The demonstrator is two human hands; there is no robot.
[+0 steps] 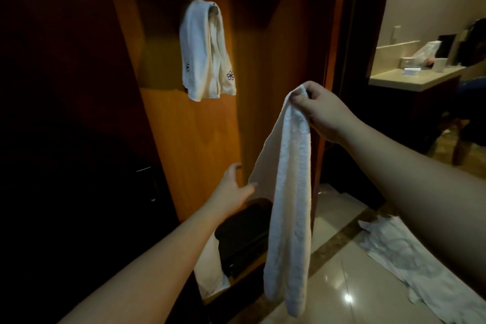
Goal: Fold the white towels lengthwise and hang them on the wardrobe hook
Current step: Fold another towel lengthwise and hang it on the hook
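A white towel (290, 192) hangs down in a long folded strip, pinched at its top end by my right hand (322, 110). My left hand (232, 188) is lower and to the left, fingers apart, its fingertips touching the towel's left edge. Another white towel (203, 50) with a small purple emblem is draped over the wardrobe hook (214, 6) on the orange wooden panel (189, 144), up and left of my right hand. The hook itself is mostly covered by that towel.
A dark box (243, 234) sits on the wardrobe floor below the held towel. White cloth (410, 260) lies on the glossy tile floor at lower right. A counter (413, 79) with small items stands at far right. The wardrobe's left side is dark.
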